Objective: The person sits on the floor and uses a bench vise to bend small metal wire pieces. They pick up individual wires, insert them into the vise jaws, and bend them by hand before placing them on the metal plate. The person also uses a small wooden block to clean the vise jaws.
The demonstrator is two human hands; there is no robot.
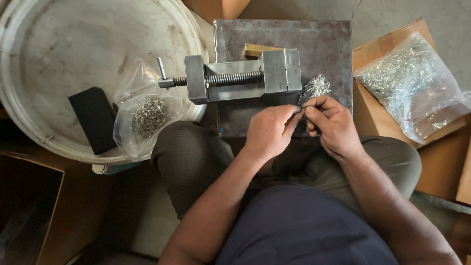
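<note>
We take the steel vise (243,78) on the dark metal plate (328,44) as our landmark. Both hands work just below its jaw end. The left hand (269,131) has its grip pinched, thumb and forefinger closed on a small metal pin (301,111), too small for us to tell its shape. The right hand (333,125) meets it fingertip to fingertip, its grip likewise closed on the same pin. A loose heap of pins (317,87) lies on the plate just right of the vise, touching the right fingers. Left of the vise, a clear bag of pins (142,115) rests in a round white tray (59,54), beside a black block (93,118). Well right of the vise, a larger bag of pins (409,81) lies on a cardboard box (375,115).
</note>
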